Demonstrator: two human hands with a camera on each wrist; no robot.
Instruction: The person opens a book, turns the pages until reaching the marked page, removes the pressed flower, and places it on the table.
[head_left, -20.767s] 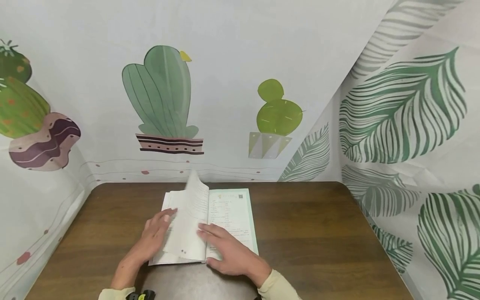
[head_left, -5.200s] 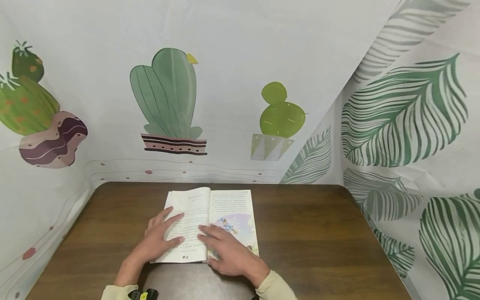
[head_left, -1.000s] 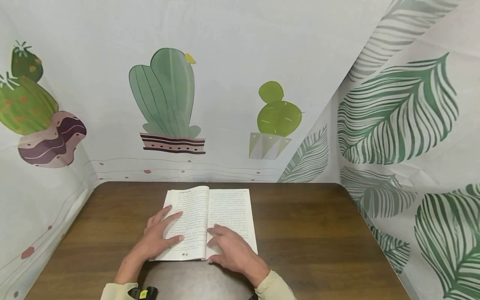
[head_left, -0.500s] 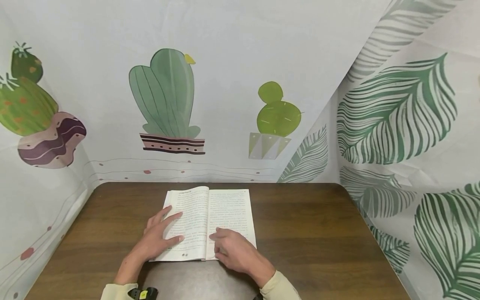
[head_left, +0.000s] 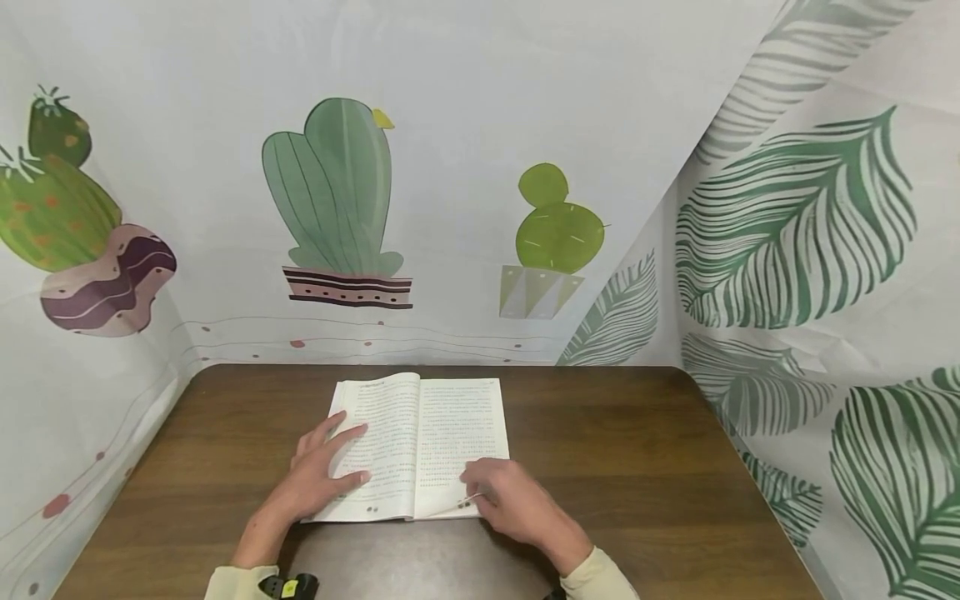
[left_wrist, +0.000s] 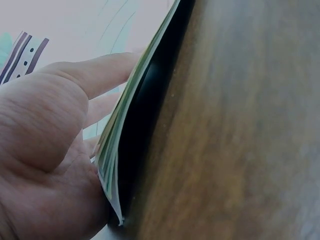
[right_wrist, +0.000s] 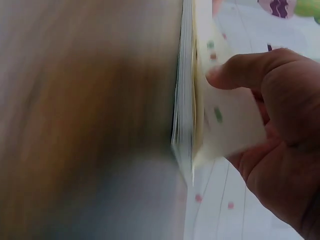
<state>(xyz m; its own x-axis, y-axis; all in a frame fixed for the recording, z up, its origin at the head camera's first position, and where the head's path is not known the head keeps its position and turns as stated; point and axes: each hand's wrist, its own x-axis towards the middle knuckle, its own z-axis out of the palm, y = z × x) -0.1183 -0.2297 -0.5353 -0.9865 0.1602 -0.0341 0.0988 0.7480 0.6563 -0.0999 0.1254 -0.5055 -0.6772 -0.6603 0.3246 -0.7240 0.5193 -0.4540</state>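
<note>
An open book [head_left: 457, 417] with printed text lies on the brown wooden table. My left hand [head_left: 311, 475] rests with spread fingers on the left page [head_left: 382, 442], near its outer edge. In the left wrist view, the book's edge [left_wrist: 112, 160] shows beside my palm. At the lower right corner, my right hand [head_left: 517, 504] pinches a page between thumb and fingers. The right wrist view shows that page [right_wrist: 232, 125] lifted off the stack of pages [right_wrist: 185, 90], small coloured marks on it. Its fingertips are partly hidden behind the sheet.
The wooden table [head_left: 630, 467] extends on both sides of the book. Behind it hangs a white backdrop [head_left: 457, 167] printed with cacti; a leaf-patterned sheet [head_left: 795, 233] hangs at the right. A black band [head_left: 288, 587] is on my left wrist.
Over the last second my right hand has moved from near the book's spine to the right page's lower corner and lifted it. Earlier, pages were turned; the left hand stays put.
</note>
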